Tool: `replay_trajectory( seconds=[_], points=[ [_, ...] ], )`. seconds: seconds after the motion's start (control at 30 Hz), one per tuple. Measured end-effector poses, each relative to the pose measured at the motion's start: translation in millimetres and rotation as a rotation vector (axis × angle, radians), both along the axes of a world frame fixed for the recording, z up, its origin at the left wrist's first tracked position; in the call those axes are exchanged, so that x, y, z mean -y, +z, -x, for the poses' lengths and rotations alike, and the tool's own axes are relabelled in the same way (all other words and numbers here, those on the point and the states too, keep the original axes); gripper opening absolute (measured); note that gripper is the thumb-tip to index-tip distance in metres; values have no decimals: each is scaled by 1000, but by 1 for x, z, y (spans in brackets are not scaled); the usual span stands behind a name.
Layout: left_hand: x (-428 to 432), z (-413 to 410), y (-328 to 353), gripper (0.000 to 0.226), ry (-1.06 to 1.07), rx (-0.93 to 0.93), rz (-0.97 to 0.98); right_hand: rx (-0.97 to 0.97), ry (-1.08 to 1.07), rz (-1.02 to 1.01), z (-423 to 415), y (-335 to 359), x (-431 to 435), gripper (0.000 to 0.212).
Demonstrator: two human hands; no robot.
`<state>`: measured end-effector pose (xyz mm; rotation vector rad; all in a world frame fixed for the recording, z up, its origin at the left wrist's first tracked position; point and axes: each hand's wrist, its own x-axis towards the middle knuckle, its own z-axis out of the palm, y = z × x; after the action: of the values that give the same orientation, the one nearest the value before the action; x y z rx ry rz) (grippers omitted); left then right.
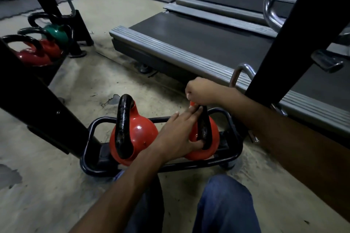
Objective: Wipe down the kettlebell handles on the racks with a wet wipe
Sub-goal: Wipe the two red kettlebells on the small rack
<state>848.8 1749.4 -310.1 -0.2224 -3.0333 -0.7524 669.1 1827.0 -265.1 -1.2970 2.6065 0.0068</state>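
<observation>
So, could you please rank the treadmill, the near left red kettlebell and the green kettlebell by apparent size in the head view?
1. treadmill
2. left red kettlebell
3. green kettlebell; it stands farther off and is partly hidden, so its real size against the red one is unsure.

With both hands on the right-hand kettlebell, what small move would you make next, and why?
Probably slide the right hand down the black handle of the right kettlebell: it grips only the handle's top, while the left hand holds it lower down.
</observation>
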Motion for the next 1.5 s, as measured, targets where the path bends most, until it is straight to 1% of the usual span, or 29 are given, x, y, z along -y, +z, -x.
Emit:
replay_trajectory(
  seconds=[0.07,0.1,0.2,0.33,0.43,0.47,0.53,0.57,0.63,0.7,0.83,0.9,0.93,0.97,1.03,1.07,1.1,1.13,1.17,1.27,1.33,1.4,1.47,1.5],
  points=[
    [-1,-1,1,106,4,0,-8,-18,66,-78,-3,2,-6,30],
    [-1,-1,1,106,1,-4,-3,-17,59,-95,-2,4,-7,29],
    [1,1,1,105,-18,4,4,-37,-30,-126,0,10,0,26],
    [2,0,-2,103,-28,-3,-34,-145,-102,-211,-14,14,23,16],
    [2,-1,-11,99,-23,-7,-106,-237,-6,-348,-29,13,38,24],
    [2,-3,-14,99,-18,-12,-132,-247,32,-391,-31,13,39,23],
    [-1,-7,-19,97,-5,-42,-193,-213,69,-407,-28,16,33,17],
    [-2,-8,-21,97,-1,-60,-221,-178,64,-385,-24,19,28,18],
    [-3,-8,-22,97,2,-63,-241,-96,17,-310,-16,21,18,26],
    [-1,-7,-23,98,-7,-49,-228,-38,-75,-213,-8,17,12,31],
    [3,-4,-28,99,-44,-85,-257,-72,-371,44,-1,-1,0,36],
    [2,-3,-33,99,-42,-96,-286,-77,-583,278,-5,-14,-12,40],
    [1,-3,-35,99,-39,-106,-292,-22,-709,427,-12,-21,-18,42],
    [0,-2,-38,99,-38,-118,-295,107,-839,608,-20,-29,-23,43],
    [-2,-1,-42,98,-31,-145,-305,520,-1046,1059,-36,-45,-28,37],
    [-2,-1,-43,98,-28,-158,-311,746,-1112,1219,-43,-48,-29,29],
    [-3,-1,-43,98,-24,-164,-317,942,-1156,1304,-47,-50,-30,22],
    [-3,-1,-44,98,-19,-163,-324,1109,-1172,1322,-50,-50,-32,21],
    [-3,-2,-44,98,-17,-157,-334,1228,-1186,1314,-51,-53,-36,26],
    [-4,-3,-44,97,-17,-148,-359,1487,-1163,1304,-53,-59,-43,36],
    [-4,-3,-41,97,-13,-154,-323,1651,-1107,1302,-55,-65,-41,45],
    [-3,-4,-38,96,-12,-143,-269,1765,-1067,1329,-59,-62,-37,50],
    [-2,-5,-37,96,-14,-120,-237,1780,-1029,1353,-64,-58,-38,50],
    [-2,-5,-36,96,-13,-115,-231,1745,-1015,1385,-67,-60,-40,47]
  ],
)
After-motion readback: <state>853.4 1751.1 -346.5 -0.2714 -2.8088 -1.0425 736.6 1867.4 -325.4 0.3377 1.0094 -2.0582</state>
